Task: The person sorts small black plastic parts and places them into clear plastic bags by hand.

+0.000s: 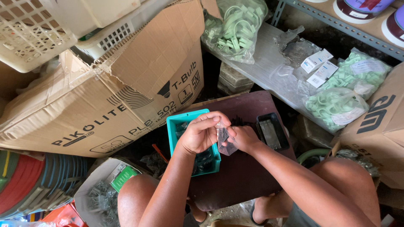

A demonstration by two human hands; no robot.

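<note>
My left hand (201, 133) and my right hand (244, 138) meet over a dark brown board (244, 176) resting across my knees. Both hands pinch a small clear plastic bag (224, 141) with dark small parts inside; the left fingers hold its top edge, the right hand holds its side. Under my left hand sits a teal plastic tray (181, 122) holding dark parts. A black tray (273, 132) with small bags lies just right of my right hand.
A big torn cardboard box (105, 96) stands at the left with white baskets (38, 29) on top. Bags of pale green plastic clips (336, 105) lie on a shelf at the right. Another carton (378, 126) is at far right. An open bag of dark parts (101, 197) lies by my left knee.
</note>
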